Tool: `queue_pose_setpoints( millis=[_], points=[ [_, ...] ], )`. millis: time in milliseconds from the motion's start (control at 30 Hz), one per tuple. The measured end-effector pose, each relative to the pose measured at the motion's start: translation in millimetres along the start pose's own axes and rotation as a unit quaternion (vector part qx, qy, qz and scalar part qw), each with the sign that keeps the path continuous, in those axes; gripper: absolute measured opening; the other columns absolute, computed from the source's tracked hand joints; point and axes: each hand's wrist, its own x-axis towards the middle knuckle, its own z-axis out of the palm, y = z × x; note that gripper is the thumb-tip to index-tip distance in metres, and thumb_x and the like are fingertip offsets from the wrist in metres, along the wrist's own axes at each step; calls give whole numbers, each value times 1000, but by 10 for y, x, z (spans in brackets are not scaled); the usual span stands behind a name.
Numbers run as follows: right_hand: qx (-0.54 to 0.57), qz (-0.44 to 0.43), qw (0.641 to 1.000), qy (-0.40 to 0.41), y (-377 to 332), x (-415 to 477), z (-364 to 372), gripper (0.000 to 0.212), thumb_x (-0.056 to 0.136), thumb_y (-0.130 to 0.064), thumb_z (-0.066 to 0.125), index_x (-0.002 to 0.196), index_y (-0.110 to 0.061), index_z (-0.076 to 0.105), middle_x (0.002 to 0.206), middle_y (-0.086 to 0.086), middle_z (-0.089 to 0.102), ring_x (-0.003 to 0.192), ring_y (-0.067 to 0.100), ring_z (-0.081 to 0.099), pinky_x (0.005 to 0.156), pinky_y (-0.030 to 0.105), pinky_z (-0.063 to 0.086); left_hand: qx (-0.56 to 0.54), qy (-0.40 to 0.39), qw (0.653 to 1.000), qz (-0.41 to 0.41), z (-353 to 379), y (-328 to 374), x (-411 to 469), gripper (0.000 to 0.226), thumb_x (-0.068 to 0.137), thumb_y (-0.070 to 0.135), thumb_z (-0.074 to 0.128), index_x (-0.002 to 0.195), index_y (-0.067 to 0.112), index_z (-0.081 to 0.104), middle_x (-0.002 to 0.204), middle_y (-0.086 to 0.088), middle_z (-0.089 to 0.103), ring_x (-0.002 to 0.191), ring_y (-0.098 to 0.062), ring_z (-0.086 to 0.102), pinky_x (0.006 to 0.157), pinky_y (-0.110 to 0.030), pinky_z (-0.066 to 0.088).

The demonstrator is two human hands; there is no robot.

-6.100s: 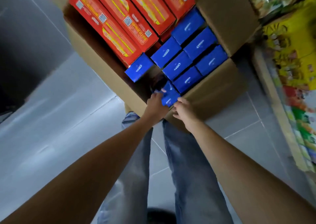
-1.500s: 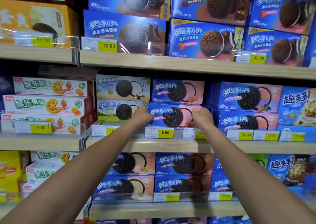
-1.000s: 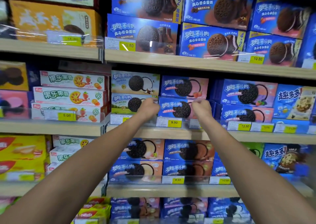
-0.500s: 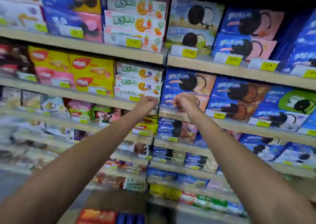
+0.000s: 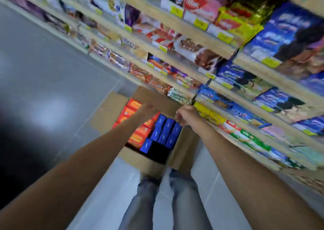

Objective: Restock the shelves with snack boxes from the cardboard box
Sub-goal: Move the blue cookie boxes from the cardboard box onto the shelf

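Grey tiled floor (image 5: 52, 75) spreads left of the hands; stocked shelves (image 5: 219, 49) run along their right. Below both hands sits the open cardboard box (image 5: 145, 161), holding orange boxes (image 5: 138, 137) beside blue boxes (image 5: 165, 130). The left hand (image 5: 148, 109) is blurred, grip unclear; the right hand (image 5: 186, 114) is loosely curled, empty.

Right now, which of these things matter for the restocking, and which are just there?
Part of the job:
cardboard box on the floor
blue snack boxes in it
red snack boxes in it
shelves on the right
left hand and right hand, both apparently empty

Just there:
grey floor
jeans
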Motion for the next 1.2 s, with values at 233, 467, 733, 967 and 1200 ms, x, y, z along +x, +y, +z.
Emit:
queue_pose_setpoints(
  millis=[233, 467, 733, 967, 1200],
  points=[
    [-40, 133, 986, -95, 1148, 680, 789, 18, 96, -14, 43, 79, -17, 50, 69, 2, 58, 57, 12, 54, 50, 25, 42, 215, 59, 957, -184, -79, -1582, 303, 20, 90, 14, 49, 70, 15, 54, 85, -12, 55, 82, -21, 52, 66, -26, 39],
    [-83, 173, 969, -154, 2085, 1481, 1395, 22, 98, -17, 39, 112, -11, 55, 90, 5, 63, 79, 18, 59, 64, 26, 48, 261, 68, 941, -206, -23, -2844, 742, 36, 91, 8, 47, 126, 4, 52, 127, -17, 57, 118, -32, 53, 93, -33, 40],
    [-40, 215, 957, -191, 2806, 2193, 2245, 42, 99, -9, 36, 140, -4, 38, 132, 22, 53, 119, 34, 54, 96, 41, 46, 239, 87, 936, -244, -71, -3947, 1551, 33, 78, 17, 49, 104, -1, 56, 109, -22, 62, 102, -42, 57, 81, -39, 46],
    [-34, 206, 970, -124, 3190, 2522, 2606, 41, 96, -20, 48, 132, -1, 44, 130, 19, 53, 111, 27, 54, 101, 47, 45, 283, 84, 934, -200, 61, -4371, 1808, 33, 75, 11, 43, 105, 5, 56, 107, -17, 62, 101, -40, 56, 78, -42, 47],
    [-128, 215, 966, -57, 3460, 2630, 2419, 67, 85, -33, 68, 135, -1, 38, 134, 16, 51, 120, 32, 52, 97, 45, 48, 225, -67, 950, -207, 246, -4338, 1682, 64, 81, -11, 29, 136, 14, 50, 138, -10, 51, 124, -25, 49, 83, -20, 38]
  ],
)
